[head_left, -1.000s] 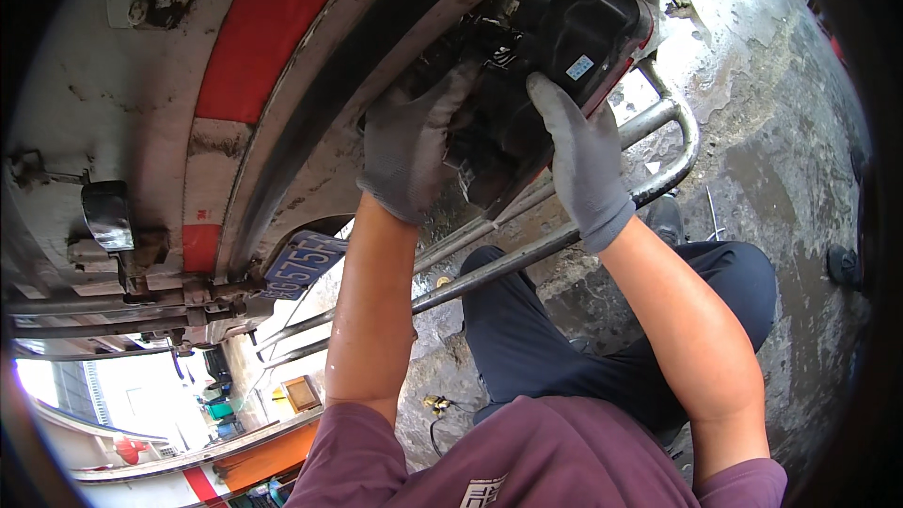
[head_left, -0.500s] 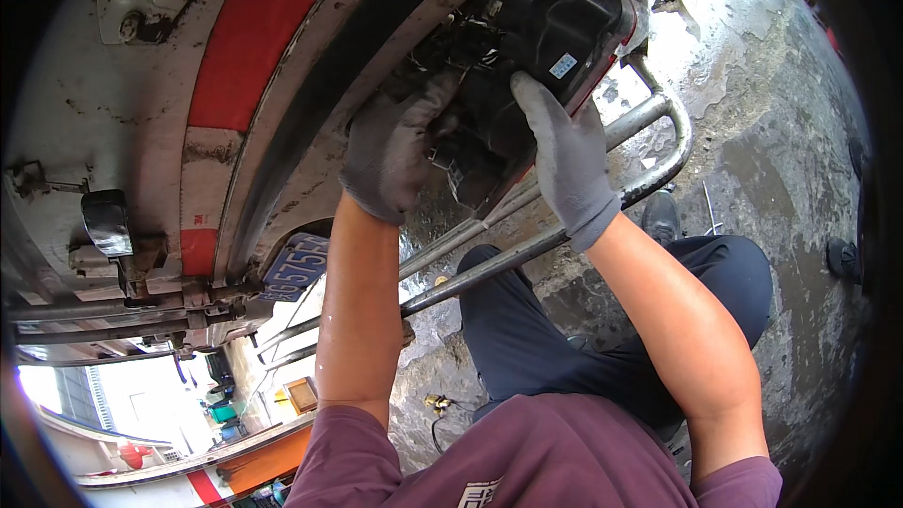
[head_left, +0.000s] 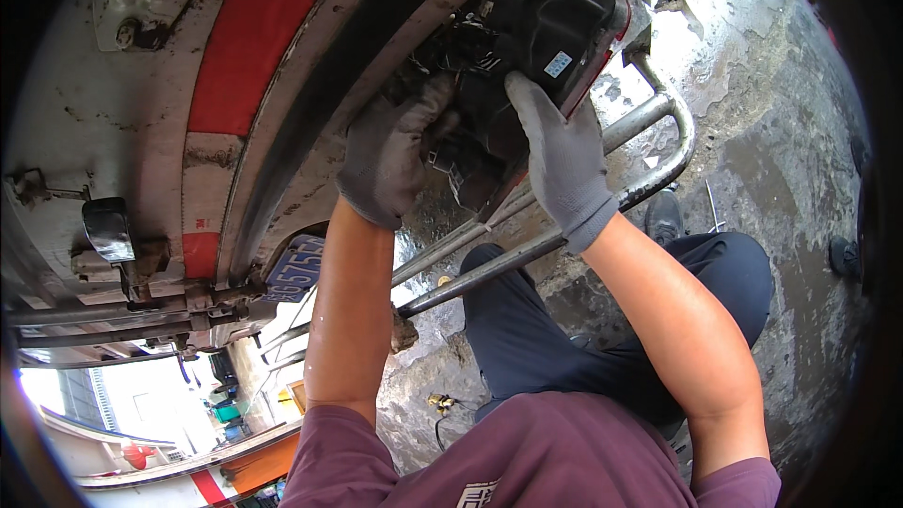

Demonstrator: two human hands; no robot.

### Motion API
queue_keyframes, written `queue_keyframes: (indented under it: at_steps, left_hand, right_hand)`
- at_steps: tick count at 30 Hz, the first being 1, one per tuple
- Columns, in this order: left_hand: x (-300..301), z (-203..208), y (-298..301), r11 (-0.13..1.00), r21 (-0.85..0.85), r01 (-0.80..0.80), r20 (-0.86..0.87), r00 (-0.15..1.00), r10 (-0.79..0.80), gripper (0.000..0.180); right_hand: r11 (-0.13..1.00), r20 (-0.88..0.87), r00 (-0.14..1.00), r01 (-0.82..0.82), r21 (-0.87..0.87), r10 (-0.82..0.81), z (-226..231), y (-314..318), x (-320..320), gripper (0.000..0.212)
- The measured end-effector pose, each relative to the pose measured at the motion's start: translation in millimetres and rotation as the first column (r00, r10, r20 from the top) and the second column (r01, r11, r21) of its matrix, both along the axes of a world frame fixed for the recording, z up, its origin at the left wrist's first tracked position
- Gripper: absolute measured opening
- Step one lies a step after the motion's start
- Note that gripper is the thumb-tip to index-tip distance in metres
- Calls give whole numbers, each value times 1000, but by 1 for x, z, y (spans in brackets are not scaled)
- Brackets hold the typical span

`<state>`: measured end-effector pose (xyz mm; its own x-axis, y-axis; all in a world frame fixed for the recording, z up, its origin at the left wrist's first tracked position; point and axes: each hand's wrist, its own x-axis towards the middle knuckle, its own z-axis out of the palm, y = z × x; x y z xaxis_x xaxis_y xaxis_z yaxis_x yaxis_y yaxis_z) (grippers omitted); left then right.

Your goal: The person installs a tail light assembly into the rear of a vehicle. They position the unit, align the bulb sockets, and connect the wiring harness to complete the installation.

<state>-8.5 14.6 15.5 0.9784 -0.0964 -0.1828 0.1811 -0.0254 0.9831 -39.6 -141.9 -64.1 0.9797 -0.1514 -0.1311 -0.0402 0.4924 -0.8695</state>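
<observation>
Gloves grip tight: left hand and right hand clasp black lamp housing; nothing visible inside.

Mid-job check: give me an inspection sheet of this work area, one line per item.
Surface: wet, stained concrete ground.
Job's things: black plastic lamp housing against the white-and-red vehicle body.
Clutter: nothing seen.
Grippers: grey-gloved left hand at the housing's underside; grey-gloved right hand gripping its face.
Cables: dark wiring connector between the hands.
Surroundings: bent steel tube guard, blue number plate, person's dark trousers.
</observation>
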Motion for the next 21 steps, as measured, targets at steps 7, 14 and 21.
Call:
queue_keyframes:
  at_steps: [7,14,21]
  left_hand:
    - [4,-1,-5,979,194,56,42,997,-66,22]
    - [2,-1,-6,990,132,47,56,997,-54,22]
    - [3,-11,-6,873,487,-12,308,938,-159,21]
  right_hand:
    - [994,-35,999,-23,-103,19,-6,0,0,88]
    - [994,-10,1000,-31,-107,30,-9,-2,0,97]
    - [990,-28,999,-46,-134,43,-4,-5,0,92]
